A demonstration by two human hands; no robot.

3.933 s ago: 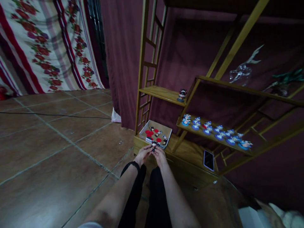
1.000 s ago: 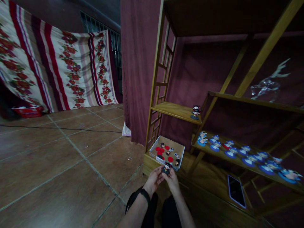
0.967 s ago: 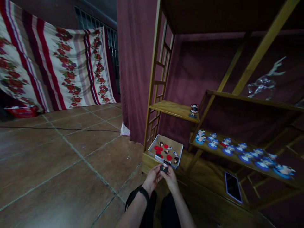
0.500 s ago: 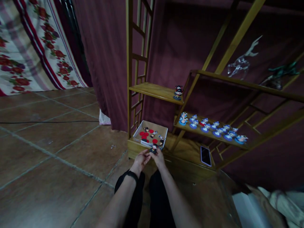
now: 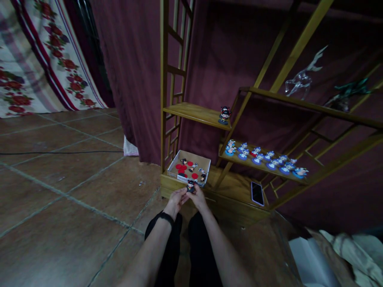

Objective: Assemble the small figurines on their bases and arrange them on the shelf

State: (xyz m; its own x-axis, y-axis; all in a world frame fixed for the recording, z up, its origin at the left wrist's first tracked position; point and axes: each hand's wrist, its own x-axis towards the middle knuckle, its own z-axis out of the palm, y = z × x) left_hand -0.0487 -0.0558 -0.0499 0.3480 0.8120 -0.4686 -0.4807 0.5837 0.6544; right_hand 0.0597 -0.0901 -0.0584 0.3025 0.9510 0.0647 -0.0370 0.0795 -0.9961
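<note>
Between both hands, just in front of the box, is a small black-haired figurine [image 5: 190, 185] on a dark round base. My left hand [image 5: 177, 199] grips the base from the left; my right hand [image 5: 198, 197] pinches it from the right. An open cardboard box [image 5: 201, 158] with a white rim stands behind them on the low shelf, holding several figurines and red discs [image 5: 182, 168]. Up on the small left shelf [image 5: 191, 111], similar black-haired figurines [image 5: 224, 114] stand close together at its right end.
Blue and white figurines [image 5: 258, 158] line the middle shelf in rows. A phone [image 5: 257, 193] lies on the low shelf at the right. A clear glass deer [image 5: 301, 81] and a green ornament [image 5: 353, 89] stand higher up. A white box [image 5: 311, 261] sits on the floor at right.
The held figurine has shifted slightly left and up in my hands, still gripped by both. The view has turned a little; the box and the shelf figurines stay in place.
</note>
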